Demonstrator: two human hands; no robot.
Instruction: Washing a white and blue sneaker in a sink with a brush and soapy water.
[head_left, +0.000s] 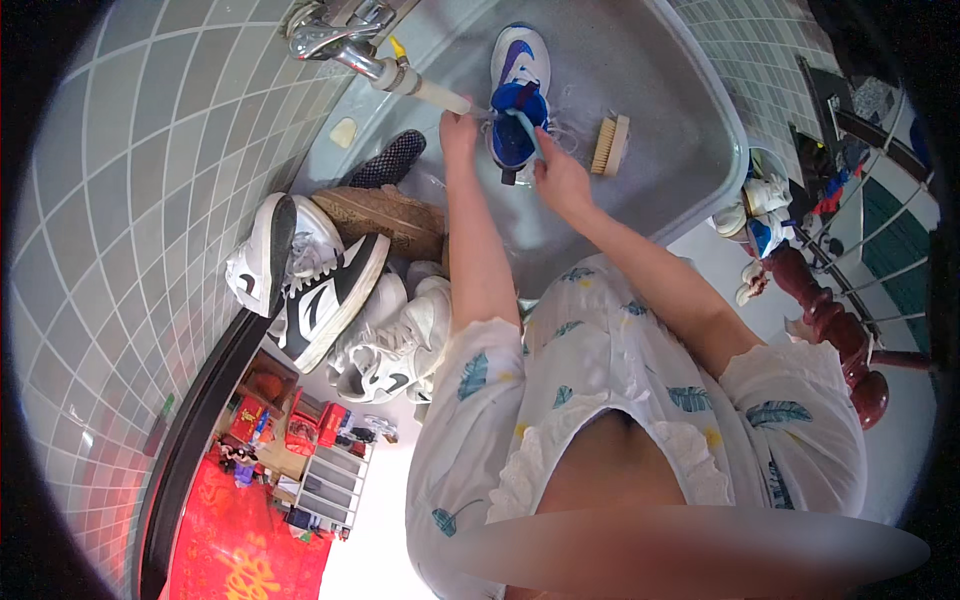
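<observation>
A white Nike sneaker (519, 58) with blue lining and a purple swoosh lies in a wide grey basin (652, 191), its toe pointing away from me. My left hand (457, 139) closes around the end of a pale hose (442, 97) fitted to the chrome tap (326, 41). Water runs from the hose end toward the sneaker's opening. Gripped in my right hand (561, 174) is a curved light-blue handle (527, 129) that reaches into the opening; its far end is hidden there. White laces hang loose beside the shoe.
A wooden scrubbing brush (611, 146) lies in the basin, right of the sneaker. On the left rim rests a cream soap bar (343, 133). Several shoes, including a black-and-white sneaker (330, 300) and a brown patterned shoe (382, 217), crowd the left side against the tiled wall (135, 187).
</observation>
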